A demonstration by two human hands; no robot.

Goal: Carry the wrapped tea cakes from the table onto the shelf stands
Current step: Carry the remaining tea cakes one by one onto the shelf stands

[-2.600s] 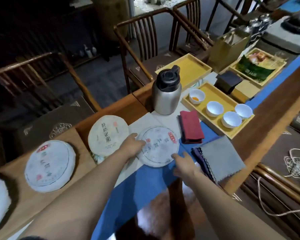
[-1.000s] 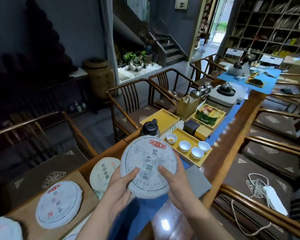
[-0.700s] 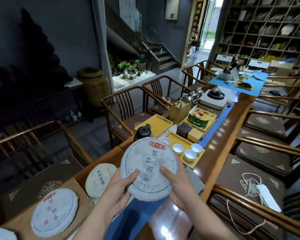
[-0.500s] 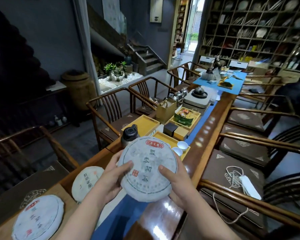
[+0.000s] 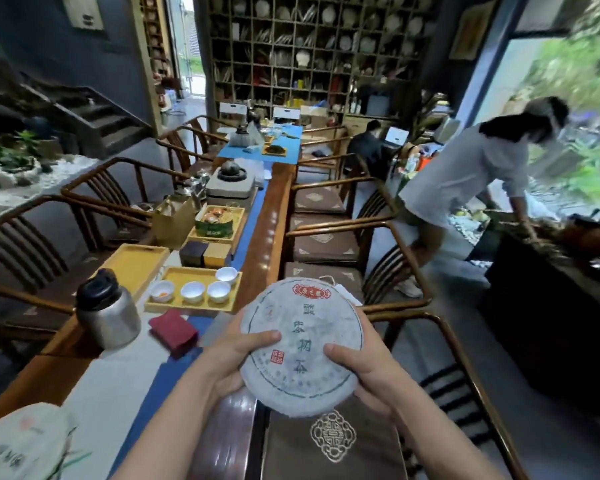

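Tea cake [image 5: 300,344] lifted clear of desk [image 5: 267,237], gripped at both edges by left hand [image 5: 234,358] and right hand [image 5: 364,372]. Carrying step; next, walk to shelf [image 5: 312,46], set on stand.

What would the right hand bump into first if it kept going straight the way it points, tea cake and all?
Probably the wooden armchair just beyond the tea cake that the right hand holds. The hand points up and slightly left in the picture, but depth is unclear, so it might pass above the armrest.
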